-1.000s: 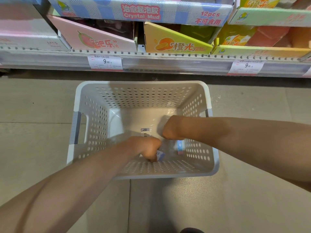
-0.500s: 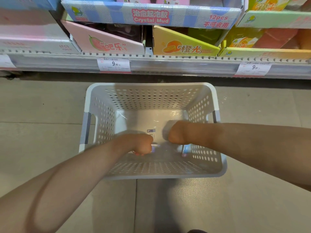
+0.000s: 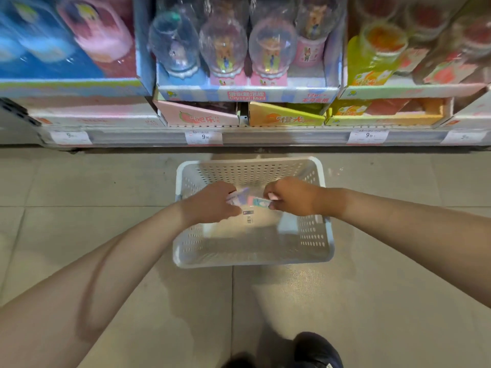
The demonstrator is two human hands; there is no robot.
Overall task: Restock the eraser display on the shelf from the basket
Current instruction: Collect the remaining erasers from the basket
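Observation:
A white perforated basket (image 3: 252,257) stands on the tiled floor in front of the shelf. Both of my hands hover above its open top. My left hand (image 3: 210,203) is closed around a few small pastel eraser packs (image 3: 239,195), pale purple and white. My right hand (image 3: 292,196) pinches a pink and teal eraser pack (image 3: 259,201) between its fingertips. The two hands nearly meet over the basket's middle. A barcode label (image 3: 248,216) shows on the basket's floor below them.
The lowest shelf (image 3: 265,136) carries price tags (image 3: 204,137) along its edge, with a pink display box (image 3: 196,116) and a yellow one (image 3: 285,116) above. Snow-globe toys (image 3: 225,49) fill the tray higher up. My dark shoe (image 3: 316,350) is at the bottom.
Both hands have risen out of the basket's bottom with eraser packs in them. My head has tilted up and pulled back, so more of the shelf shows.

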